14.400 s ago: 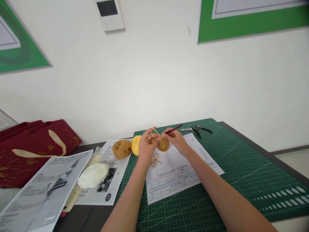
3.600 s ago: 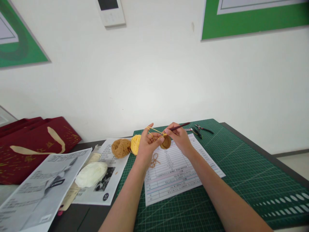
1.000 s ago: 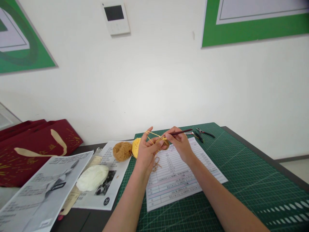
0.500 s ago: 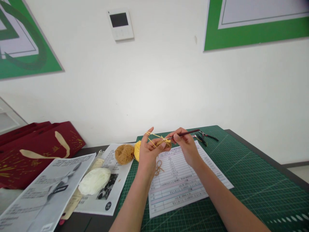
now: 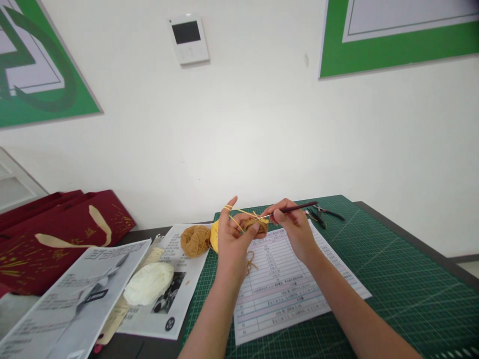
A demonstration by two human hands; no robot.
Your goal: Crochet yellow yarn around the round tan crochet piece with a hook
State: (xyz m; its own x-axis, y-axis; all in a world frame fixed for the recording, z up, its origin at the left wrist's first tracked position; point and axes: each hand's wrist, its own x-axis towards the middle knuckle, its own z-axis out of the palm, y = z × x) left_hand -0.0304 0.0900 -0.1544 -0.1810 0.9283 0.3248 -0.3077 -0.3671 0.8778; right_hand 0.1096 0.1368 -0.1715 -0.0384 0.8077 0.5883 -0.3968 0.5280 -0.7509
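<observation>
My left hand (image 5: 232, 239) pinches a small brown crocheted piece (image 5: 256, 225) between thumb and fingers, with yellow yarn (image 5: 239, 213) looped over the raised forefinger. My right hand (image 5: 295, 229) grips a dark crochet hook (image 5: 299, 206) whose tip meets the piece. A loose brown yarn tail (image 5: 250, 260) hangs below the left hand. Both hands hover above a printed sheet (image 5: 292, 284) on the green cutting mat (image 5: 392, 279).
A brown yarn ball (image 5: 195, 241), a yellow ball (image 5: 214, 235) and a cream ball (image 5: 148, 283) lie left of the hands on printed papers (image 5: 67, 304). Pliers (image 5: 325, 213) rest at the mat's far edge. A dark red bag (image 5: 56, 234) lies at far left.
Both hands stay at the crocheted piece; over the last second the hook has drawn slightly to the right and the view has tilted a little upward and shifted.
</observation>
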